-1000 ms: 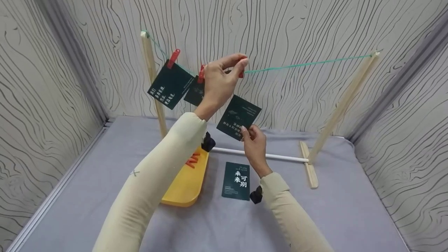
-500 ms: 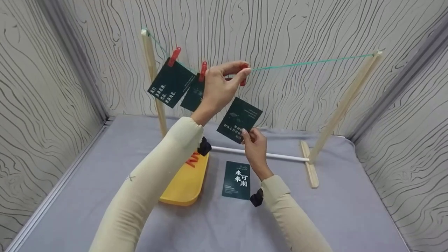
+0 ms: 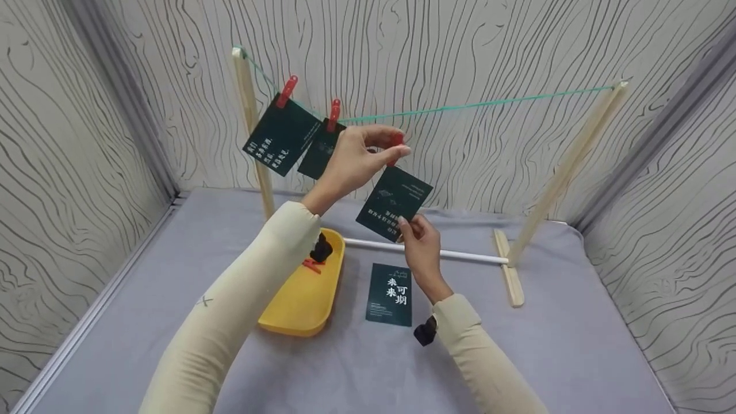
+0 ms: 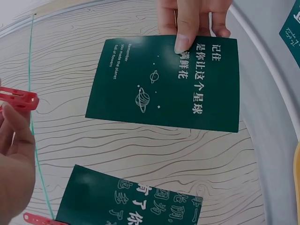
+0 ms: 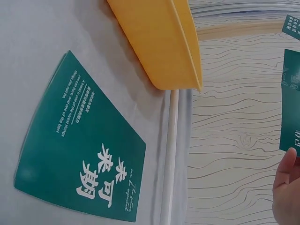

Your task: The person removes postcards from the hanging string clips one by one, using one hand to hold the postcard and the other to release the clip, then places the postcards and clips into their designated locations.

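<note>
My left hand (image 3: 356, 158) is raised in the middle of the head view, pinching a red clothespin (image 3: 395, 148). In the left wrist view this clothespin overlaps the green string (image 4: 30, 61), apart from the held card. Below it, my right hand (image 3: 424, 253) pinches a dark green printed card (image 3: 397, 201) between thumb and fingers, at its lower edge in the head view. Two more cards hang at the left of the line: one card (image 3: 282, 135) under a red clothespin (image 3: 287, 92), the other card (image 3: 319, 152) under a second clothespin (image 3: 334, 115), partly behind my left hand.
A yellow tray (image 3: 299, 305) with several red clothespins (image 3: 313, 265) stands under my left forearm. Another green card (image 3: 390, 296) lies on the grey cloth. Wooden posts (image 3: 566, 175) carry the string, and a white rod (image 3: 471, 257) runs low behind my right hand.
My left hand has come down from the string with the clothespin, toward the held card's top edge. The right hand has lowered slightly with the card.
</note>
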`<state>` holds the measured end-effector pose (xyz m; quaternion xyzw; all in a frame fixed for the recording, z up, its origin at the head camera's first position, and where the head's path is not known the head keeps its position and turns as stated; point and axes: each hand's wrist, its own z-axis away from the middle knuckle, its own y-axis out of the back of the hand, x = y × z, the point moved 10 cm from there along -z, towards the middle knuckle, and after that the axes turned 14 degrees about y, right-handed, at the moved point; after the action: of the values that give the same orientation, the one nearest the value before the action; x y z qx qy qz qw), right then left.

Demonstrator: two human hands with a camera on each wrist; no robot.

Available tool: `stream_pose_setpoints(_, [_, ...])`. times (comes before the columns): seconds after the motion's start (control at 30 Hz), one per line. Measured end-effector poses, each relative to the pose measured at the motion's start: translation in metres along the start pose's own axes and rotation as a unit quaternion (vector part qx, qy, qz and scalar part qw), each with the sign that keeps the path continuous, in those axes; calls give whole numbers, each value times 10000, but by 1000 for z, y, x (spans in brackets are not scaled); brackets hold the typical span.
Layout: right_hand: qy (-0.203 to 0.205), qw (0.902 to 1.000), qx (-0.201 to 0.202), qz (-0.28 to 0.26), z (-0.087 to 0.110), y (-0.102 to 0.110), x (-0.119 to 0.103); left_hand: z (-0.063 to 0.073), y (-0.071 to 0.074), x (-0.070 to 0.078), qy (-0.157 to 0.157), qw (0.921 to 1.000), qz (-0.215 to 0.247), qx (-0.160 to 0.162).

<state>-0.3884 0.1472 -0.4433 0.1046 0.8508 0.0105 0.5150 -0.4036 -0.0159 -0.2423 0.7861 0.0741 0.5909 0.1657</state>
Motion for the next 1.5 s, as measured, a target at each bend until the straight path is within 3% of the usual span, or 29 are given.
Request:
stream_pose_setpoints(0.73, [-487,9985,-236,-29,15,5,13,11,-1,-22,36,9997,-172,-171])
stream_pose_setpoints(1.07, [-745,9961,-481,-37,28,2,13,14,0,-36,257,9992,-292,-119])
stream_pose_setpoints(1.5, [-1179,9918,-491,41,44,8,26,16,0,-53,383,9979,-519,-107])
